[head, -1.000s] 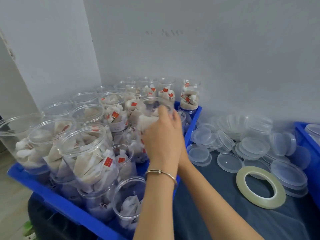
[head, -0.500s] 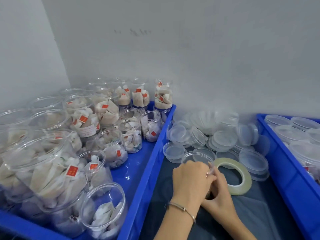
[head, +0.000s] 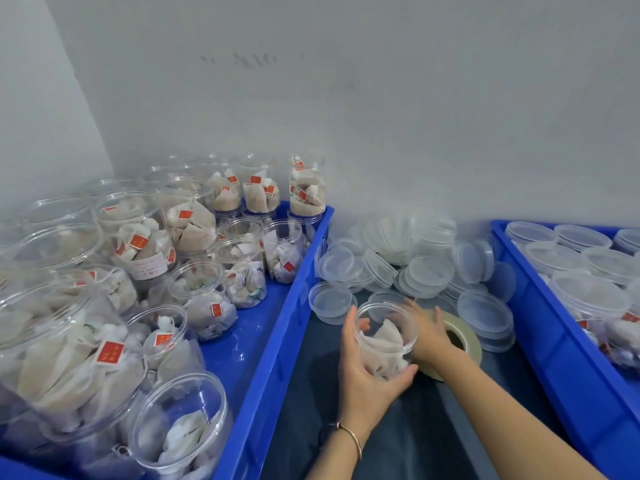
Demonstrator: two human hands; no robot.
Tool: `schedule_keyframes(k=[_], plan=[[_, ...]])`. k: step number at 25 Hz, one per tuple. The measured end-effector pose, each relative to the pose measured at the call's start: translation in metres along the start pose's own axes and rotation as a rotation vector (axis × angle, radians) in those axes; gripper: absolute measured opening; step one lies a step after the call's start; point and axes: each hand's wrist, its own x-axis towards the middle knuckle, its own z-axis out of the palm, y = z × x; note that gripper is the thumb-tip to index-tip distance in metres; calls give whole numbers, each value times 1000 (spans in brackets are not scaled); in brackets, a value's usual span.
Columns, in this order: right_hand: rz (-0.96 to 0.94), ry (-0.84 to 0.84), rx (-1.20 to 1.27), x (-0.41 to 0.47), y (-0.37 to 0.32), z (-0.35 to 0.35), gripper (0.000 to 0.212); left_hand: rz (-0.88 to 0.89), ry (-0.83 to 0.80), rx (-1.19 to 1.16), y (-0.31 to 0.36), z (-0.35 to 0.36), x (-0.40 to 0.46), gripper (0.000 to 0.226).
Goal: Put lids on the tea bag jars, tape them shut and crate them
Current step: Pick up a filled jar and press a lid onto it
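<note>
Item: one open tea bag jar [head: 384,336], clear thin-walled plastic, cylindrical, wide-mouthed, no lid yet; stands on the dark blue cloth-covered work surface [head: 346,427] between two blue crates. Contents: pale, soft, pyramid-like tea bags, filling roughly the lower half. Left hand [head: 367,372]: fingers and thumb curled round the jar's near side and base, gripping it. Right hand [head: 429,332]: fingers bent against the jar's far side, apparently steadying it; how firmly it grips cannot be told. Just behind that hand, touching or nearly so: tape roll [head: 460,336], flat ring, pale yellowish-clear, lying on the cloth. Beyond: loose heap of lids [head: 429,271], shallow clear plastic discs with low rims, some stacked, some tipped on edge. Left crate [head: 294,282]: rigid glossy blue plastic, packed with unlidded jars [head: 242,268] of tea bags bearing small red tags. Right crate [head: 554,344]: same make, holding jars already lidded [head: 588,296]. Step in hand, as judged: seat the jar upright and level, then fetch a lid. Handling note: walls look flexible, so hold low and lightly to keep the mouth round; tuck stray bags and strings below the rim so the lid seats flush all round before any tape goes on.
</note>
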Motion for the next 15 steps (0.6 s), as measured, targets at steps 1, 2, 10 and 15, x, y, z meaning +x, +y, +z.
schedule_keyframes(k=[1, 2, 10, 15], plan=[[2, -39, -75, 4, 0, 1, 41, 0, 7, 5, -2, 1, 2, 105], [4, -25, -82, 3, 1, 0, 35, 2, -2, 3, -4, 1, 3, 100], [246, 388, 1712, -31, 18, -68, 15, -32, -191, -9, -3, -4, 27, 92], [6, 108, 983, -40, -3, -73, 37, -15, -215, -24, -3, -7, 31, 91]])
